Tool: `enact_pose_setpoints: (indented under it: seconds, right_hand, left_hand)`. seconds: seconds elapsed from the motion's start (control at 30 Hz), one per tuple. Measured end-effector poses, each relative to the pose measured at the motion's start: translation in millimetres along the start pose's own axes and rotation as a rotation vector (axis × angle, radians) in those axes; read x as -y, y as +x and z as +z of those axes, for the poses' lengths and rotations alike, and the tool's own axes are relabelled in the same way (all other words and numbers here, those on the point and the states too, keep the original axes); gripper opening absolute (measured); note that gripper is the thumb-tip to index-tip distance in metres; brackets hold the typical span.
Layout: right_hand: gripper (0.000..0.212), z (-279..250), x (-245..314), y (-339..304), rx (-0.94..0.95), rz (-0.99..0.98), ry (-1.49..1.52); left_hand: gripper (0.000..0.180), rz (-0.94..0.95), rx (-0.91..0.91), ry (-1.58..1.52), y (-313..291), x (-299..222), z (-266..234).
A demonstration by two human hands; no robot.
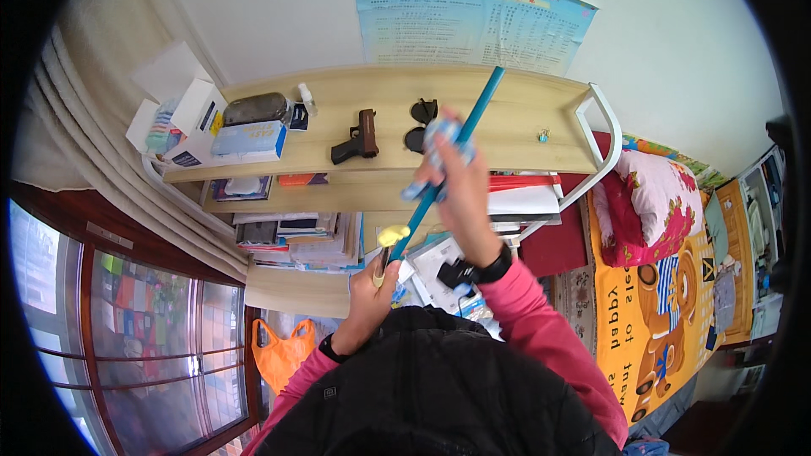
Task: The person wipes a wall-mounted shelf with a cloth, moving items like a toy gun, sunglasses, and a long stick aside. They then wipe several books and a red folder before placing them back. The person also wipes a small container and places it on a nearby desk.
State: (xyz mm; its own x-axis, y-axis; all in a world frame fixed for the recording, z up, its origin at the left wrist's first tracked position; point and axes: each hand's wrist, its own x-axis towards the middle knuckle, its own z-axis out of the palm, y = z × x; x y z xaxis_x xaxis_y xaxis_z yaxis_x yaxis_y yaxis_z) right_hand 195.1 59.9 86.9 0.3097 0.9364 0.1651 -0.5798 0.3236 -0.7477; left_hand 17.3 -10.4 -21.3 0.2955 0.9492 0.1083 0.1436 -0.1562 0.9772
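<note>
**Teal rod (480, 106) gripped in two hands above a laden shelf (524, 110)**

A person's left hand (369, 294) closes round the low end of the teal rod, along with a slim piece topped in yellow (393, 235) whose nature cannot be told. The right hand (463, 194), farther up, clasps a blue-and-white cloth (445, 128) bunched against the rod, which slants up and away between and beyond both hands.

The risk, by the look of it, lies at the free upper end: a careless swing could knock the sunglasses (423, 111), just left of the right hand, or the small trinket (543, 135) to its right. Should the cloth slide, the right hand's hold could slip; a loose left hand might let the rod twist or the yellow-topped piece drop.

Beyond and left of the hands, the pale wood-toned top bears a pistol-shaped object (363, 137), a small bottle (307, 100) and a blue box (249, 142). Books and papers (334, 241) fill levels below. A poster (473, 25) hangs ahead; an orange bag (281, 353) and a window (156, 329) lie left of the left hand, a bear-patterned orange blanket (621, 287) and a floral pillow (663, 203) to the right.
</note>
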Motion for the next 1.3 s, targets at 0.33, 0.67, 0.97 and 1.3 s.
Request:
enact_pose_setpoints:
  seconds: [0.33,0.67,0.97,1.3]
  right_hand:
    - [0.038,-28.0,83.8,69.9,-0.157,-0.555,0.133]
    - [0.048,15.4,-53.9,-61.4,0.321,0.073,-0.381]
    - [0.062,23.1,-72.0,-59.3,0.893,-0.164,-0.98]
    - [0.043,13.8,-44.8,150.1,0.561,-0.437,-1.413]
  left_hand:
    - [0.023,-0.187,0.063,-0.476,-20.6,-20.2,-22.6]
    - [0.026,0.119,-0.144,-0.159,15.6,0.9,-8.3]
    - [0.036,0.032,-0.277,-0.556,32.6,-26.6,-71.3]
    - [0.027,0.155,-0.895,-0.692,-37.8,25.3,-169.4]
